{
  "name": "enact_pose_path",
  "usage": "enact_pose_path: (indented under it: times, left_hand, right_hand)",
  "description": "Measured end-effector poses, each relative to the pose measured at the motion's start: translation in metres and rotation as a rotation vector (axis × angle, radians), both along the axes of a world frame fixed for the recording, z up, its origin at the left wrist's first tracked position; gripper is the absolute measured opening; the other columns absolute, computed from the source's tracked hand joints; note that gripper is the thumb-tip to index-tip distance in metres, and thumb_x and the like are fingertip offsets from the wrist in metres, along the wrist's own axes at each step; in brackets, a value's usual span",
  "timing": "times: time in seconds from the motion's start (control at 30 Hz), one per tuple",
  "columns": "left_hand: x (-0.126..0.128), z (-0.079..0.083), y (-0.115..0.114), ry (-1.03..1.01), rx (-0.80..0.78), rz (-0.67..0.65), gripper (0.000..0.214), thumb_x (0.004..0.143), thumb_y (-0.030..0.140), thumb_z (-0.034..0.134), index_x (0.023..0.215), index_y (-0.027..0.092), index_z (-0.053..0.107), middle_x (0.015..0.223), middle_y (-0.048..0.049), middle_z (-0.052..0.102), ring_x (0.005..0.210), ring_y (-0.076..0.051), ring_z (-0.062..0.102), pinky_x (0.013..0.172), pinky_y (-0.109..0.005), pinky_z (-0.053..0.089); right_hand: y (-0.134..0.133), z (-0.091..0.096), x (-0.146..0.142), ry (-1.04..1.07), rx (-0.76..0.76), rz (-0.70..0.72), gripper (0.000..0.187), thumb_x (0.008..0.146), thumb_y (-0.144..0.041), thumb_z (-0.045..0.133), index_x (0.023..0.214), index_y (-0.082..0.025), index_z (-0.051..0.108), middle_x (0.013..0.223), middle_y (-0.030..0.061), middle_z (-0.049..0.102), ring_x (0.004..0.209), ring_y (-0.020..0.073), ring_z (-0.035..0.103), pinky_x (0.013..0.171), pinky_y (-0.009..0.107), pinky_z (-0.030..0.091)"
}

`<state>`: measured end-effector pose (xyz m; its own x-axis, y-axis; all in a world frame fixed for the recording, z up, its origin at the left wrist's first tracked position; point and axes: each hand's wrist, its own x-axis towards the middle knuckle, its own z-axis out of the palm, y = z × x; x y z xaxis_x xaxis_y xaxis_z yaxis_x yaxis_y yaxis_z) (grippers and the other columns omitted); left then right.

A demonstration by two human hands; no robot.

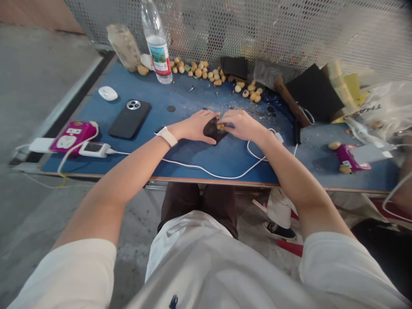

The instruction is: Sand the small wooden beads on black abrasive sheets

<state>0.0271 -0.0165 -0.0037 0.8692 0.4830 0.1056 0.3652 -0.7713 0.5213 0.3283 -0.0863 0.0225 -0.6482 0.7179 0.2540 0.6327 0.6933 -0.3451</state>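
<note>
My left hand (197, 125) and my right hand (242, 123) meet over the middle of the blue table (135, 150). Between them lies a dark, flat piece, perhaps sandpaper or cloth (213, 130). My left fingers curl over its left side and hold it down. My right fingers pinch a small tan bead (220, 126) against the dark piece. A pale watch band sits on my left wrist (165, 135).
Several tan beads (206, 72) lie scattered along the back by a water bottle (157, 45). A black phone (129, 118), white mouse (107, 92), pink power strip (71, 135) and white cable (209, 171) lie left and front. Dark sheets, tools and bags crowd the right.
</note>
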Motion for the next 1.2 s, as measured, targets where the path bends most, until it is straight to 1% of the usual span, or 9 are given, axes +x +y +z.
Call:
enact_pose_path:
  times: [0.13, 0.33, 0.5, 0.63, 0.73, 0.8, 0.97, 1.07, 1.2]
  left_hand:
    - [0.0, 0.002, -0.002, 0.017, -0.004, 0.02, 0.143, 0.089, 0.098, 0.095, 0.203, 0.026, 0.046, 0.202, -0.0252, 0.059, 0.193, -0.056, 0.044, 0.162, -0.071, 0.033]
    - [0.001, 0.004, -0.005, 0.032, 0.017, 0.027, 0.136, 0.09, 0.097, 0.095, 0.198, 0.027, 0.053, 0.201, -0.0251, 0.06, 0.192, -0.054, 0.048, 0.161, -0.069, 0.034]
    - [0.0, 0.007, -0.008, 0.047, 0.012, 0.053, 0.14, 0.089, 0.098, 0.093, 0.199, 0.023, 0.05, 0.201, -0.0276, 0.059, 0.191, -0.055, 0.049, 0.16, -0.07, 0.037]
    - [-0.001, 0.004, -0.006, 0.021, 0.016, 0.035, 0.138, 0.089, 0.096, 0.094, 0.199, 0.025, 0.052, 0.201, -0.026, 0.06, 0.191, -0.056, 0.049, 0.16, -0.07, 0.037]
    - [0.0, 0.002, -0.004, 0.002, 0.014, 0.017, 0.137, 0.09, 0.097, 0.095, 0.199, 0.027, 0.052, 0.2, -0.0257, 0.061, 0.191, -0.057, 0.049, 0.161, -0.072, 0.035]
    - [-0.001, 0.002, -0.003, -0.009, 0.012, 0.009, 0.137, 0.09, 0.097, 0.095, 0.2, 0.027, 0.052, 0.199, -0.0255, 0.062, 0.191, -0.057, 0.05, 0.161, -0.073, 0.034]
    - [-0.001, 0.004, -0.005, 0.01, 0.0, 0.023, 0.138, 0.09, 0.097, 0.094, 0.201, 0.027, 0.05, 0.202, -0.024, 0.06, 0.193, -0.055, 0.047, 0.162, -0.07, 0.034]
    - [-0.001, 0.004, -0.006, 0.017, 0.0, 0.029, 0.14, 0.089, 0.096, 0.095, 0.201, 0.026, 0.05, 0.203, -0.0246, 0.059, 0.193, -0.055, 0.046, 0.161, -0.07, 0.035]
    - [-0.001, 0.004, -0.005, -0.005, 0.009, 0.022, 0.138, 0.089, 0.094, 0.098, 0.2, 0.027, 0.053, 0.2, -0.025, 0.062, 0.191, -0.056, 0.05, 0.16, -0.071, 0.037]
  right_hand:
    - [-0.006, 0.004, 0.008, -0.024, -0.059, 0.078, 0.021, 0.12, -0.033, 0.083, 0.127, -0.033, 0.102, 0.119, 0.0099, 0.097, 0.117, 0.0364, 0.085, 0.117, 0.057, 0.064]
    - [0.002, -0.007, -0.003, 0.03, 0.032, 0.025, 0.03, 0.118, -0.019, 0.078, 0.133, -0.029, 0.102, 0.135, 0.0145, 0.097, 0.131, 0.0387, 0.085, 0.121, 0.059, 0.065]
    - [-0.005, 0.006, 0.007, -0.023, -0.049, 0.111, 0.022, 0.118, -0.028, 0.084, 0.129, -0.031, 0.103, 0.122, 0.0102, 0.099, 0.12, 0.0359, 0.085, 0.121, 0.057, 0.065]
    - [-0.008, 0.002, 0.006, -0.003, -0.017, 0.087, 0.028, 0.121, -0.03, 0.077, 0.13, -0.032, 0.103, 0.123, 0.0112, 0.098, 0.124, 0.0372, 0.084, 0.12, 0.059, 0.065]
    - [0.0, -0.007, -0.006, 0.018, 0.037, 0.058, 0.037, 0.122, -0.026, 0.069, 0.134, -0.031, 0.103, 0.13, 0.0152, 0.097, 0.129, 0.0421, 0.082, 0.118, 0.065, 0.065]
    - [0.004, -0.009, -0.009, 0.025, 0.054, 0.06, 0.039, 0.123, -0.026, 0.067, 0.135, -0.031, 0.103, 0.132, 0.0161, 0.097, 0.13, 0.0437, 0.08, 0.119, 0.068, 0.065]
    - [-0.002, 0.005, 0.008, -0.005, -0.037, 0.151, 0.029, 0.124, -0.034, 0.076, 0.132, -0.034, 0.104, 0.118, 0.0102, 0.098, 0.119, 0.0364, 0.082, 0.119, 0.058, 0.064]
    - [-0.005, 0.006, 0.011, -0.013, -0.05, 0.139, 0.029, 0.125, -0.038, 0.077, 0.134, -0.037, 0.104, 0.123, 0.0091, 0.099, 0.122, 0.0369, 0.083, 0.12, 0.058, 0.062]
    - [0.003, -0.003, -0.005, -0.002, 0.019, 0.072, 0.037, 0.126, -0.034, 0.069, 0.138, -0.037, 0.104, 0.135, 0.0103, 0.099, 0.129, 0.0401, 0.078, 0.118, 0.061, 0.063]
